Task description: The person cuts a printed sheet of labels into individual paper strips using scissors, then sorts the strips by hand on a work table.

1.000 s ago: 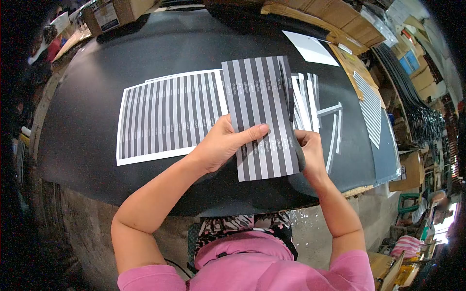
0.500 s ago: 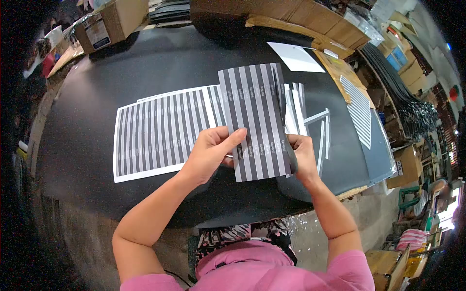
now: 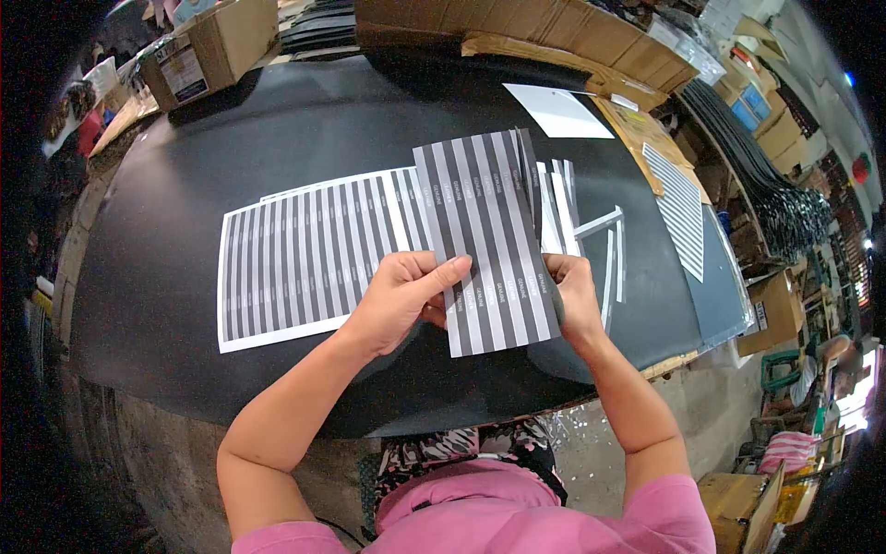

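Observation:
My left hand pinches the left edge of a grey-and-black striped sheet, thumb on top. At the sheet's right edge, my right hand is closed round dark scissors, whose handles are mostly hidden. Their blades run up along the sheet's right side, where a strip is parting near the top. To the left, larger striped sheets with white borders lie on the black table. Cut strips and thin white strips lie to the right, beyond my right hand.
A white sheet lies at the back right, near a striped sheet on the table's right side. Cardboard boxes stand at the back left. Black strips hang in a bundle beyond the right edge.
The held sheet has shifted slightly down and tilted a little anticlockwise. The scissor blades now show less, and the strip at the top right edge stands apart from the sheet.

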`<state>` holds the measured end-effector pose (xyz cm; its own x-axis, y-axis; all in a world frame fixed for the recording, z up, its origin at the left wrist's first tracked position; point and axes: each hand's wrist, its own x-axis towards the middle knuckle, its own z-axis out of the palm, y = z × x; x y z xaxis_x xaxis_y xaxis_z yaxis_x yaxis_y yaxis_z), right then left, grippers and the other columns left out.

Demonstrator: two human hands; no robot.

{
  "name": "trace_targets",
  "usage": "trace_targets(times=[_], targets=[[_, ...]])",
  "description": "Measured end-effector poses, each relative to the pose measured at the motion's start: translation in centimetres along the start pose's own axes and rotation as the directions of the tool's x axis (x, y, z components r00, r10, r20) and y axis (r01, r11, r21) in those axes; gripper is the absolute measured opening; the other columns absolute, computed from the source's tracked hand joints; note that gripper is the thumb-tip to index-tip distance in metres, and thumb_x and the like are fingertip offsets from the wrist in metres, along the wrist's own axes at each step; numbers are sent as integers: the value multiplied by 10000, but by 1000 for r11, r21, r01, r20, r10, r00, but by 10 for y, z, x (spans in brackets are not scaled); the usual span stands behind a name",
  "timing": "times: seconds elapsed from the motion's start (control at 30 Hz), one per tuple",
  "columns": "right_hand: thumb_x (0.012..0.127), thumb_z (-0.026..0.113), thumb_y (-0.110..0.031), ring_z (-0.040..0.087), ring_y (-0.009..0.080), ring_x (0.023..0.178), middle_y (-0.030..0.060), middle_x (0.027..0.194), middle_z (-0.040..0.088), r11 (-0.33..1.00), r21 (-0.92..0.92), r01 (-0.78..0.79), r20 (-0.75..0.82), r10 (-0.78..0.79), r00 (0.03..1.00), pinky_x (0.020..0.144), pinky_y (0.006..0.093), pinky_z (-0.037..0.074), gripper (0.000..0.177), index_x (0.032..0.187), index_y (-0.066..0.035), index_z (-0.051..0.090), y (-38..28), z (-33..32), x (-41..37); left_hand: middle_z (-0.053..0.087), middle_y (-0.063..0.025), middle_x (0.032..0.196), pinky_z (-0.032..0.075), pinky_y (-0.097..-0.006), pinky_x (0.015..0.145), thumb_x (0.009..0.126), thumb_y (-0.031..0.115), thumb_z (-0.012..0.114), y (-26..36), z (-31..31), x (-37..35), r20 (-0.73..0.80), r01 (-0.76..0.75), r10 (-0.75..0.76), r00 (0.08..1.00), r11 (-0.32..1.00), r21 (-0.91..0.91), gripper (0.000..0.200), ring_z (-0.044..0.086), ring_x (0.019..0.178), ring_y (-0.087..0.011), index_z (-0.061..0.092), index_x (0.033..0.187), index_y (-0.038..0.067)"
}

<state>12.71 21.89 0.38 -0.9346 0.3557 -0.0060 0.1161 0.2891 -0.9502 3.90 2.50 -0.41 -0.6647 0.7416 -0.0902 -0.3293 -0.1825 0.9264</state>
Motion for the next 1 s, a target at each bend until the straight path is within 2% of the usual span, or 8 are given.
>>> trace_targets(times=[0.07,0.47,0.5,0.57,0.8,0.87,1.0], targets=[[717,696,-112,556,74,594,69,685,643,1000,14,5,-6,-5,1000,531,216,429,212,786,83,648,1,1,0,620,-35,675,443,-206,435,882,264,586,0,0,0,-14,33,-33,999,999,-8,265,557,514,-61,621,795,17],[720,689,-118,531,58,572,43,645,619,1000,3,19,-16,-19,1000,504,212,408,199,750,74,646,2,1,0,567,-2,581,394,-194,387,863,277,615,5,6,-2,-65,25,-27,998,999,-36,283,499,442,-48,588,692,54],[719,689,-119,527,57,567,40,641,617,1000,-5,24,-17,-24,1000,498,213,404,198,744,73,645,2,1,0,567,-2,581,394,-194,387,863,277,615,5,4,-2,-65,25,-27,998,999,-37,283,499,442,-48,588,692,54],[719,689,-122,521,55,561,37,632,613,1000,5,30,-16,-30,999,492,214,400,199,738,71,646,1,1,-1,638,-87,721,546,-242,529,875,304,589,2,-3,0,24,18,-18,1000,1000,9,316,634,597,-113,612,842,-9],[717,684,-132,491,44,542,11,575,577,998,-16,61,-48,-62,997,465,221,380,200,703,64,648,9,0,2,637,-88,716,543,-239,522,875,305,590,0,-2,0,14,7,-7,1000,1000,-5,317,632,588,-115,609,836,-9],[715,684,-132,491,44,542,11,576,577,999,-7,53,-43,-54,998,465,222,380,201,705,65,648,7,1,1,607,-28,644,462,-210,437,876,233,597,-1,1,0,-49,30,-32,998,998,-57,248,557,499,-62,605,740,26],[708,691,-140,491,44,541,12,575,578,999,-5,51,-55,-51,997,463,225,378,209,700,65,647,9,1,2,625,-46,684,478,-219,452,879,233,593,-2,0,1,-30,22,-24,999,998,-59,248,582,531,-72,612,775,9]])
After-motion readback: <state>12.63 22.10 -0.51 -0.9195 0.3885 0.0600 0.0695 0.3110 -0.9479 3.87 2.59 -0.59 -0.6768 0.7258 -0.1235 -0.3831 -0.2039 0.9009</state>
